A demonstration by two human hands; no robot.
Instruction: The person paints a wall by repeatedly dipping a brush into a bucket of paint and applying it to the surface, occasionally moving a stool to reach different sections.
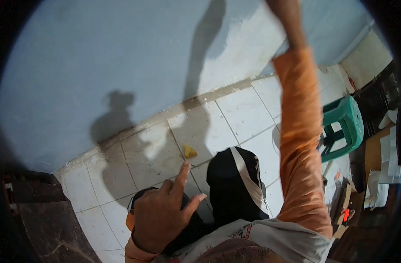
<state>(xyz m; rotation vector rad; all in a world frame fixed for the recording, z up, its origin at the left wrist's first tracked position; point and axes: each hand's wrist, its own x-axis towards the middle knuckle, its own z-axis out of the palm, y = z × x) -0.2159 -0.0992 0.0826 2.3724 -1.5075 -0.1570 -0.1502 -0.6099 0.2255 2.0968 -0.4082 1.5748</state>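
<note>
My left hand (163, 215) is in front of my body at the lower left, above my leg. Its index finger and thumb are stretched apart, the other fingers are partly curled, and it holds nothing. Pale specks mark its fingertips. My right arm, in an orange sleeve (300, 114), reaches up toward the wall (121, 48); only the wrist shows, and the hand is cut off by the top edge. The wall is blue-grey, with a whiter patch (248, 44) beside my right forearm. A small yellow piece (190, 151) lies on the floor past my left fingertip.
White floor tiles (244, 114) meet the wall along a dirty strip. A green plastic stool (351, 127) stands at the right, near cardboard and papers (378, 188). At the lower left is a dark marbled surface (51, 228). Shadows fall across wall and floor.
</note>
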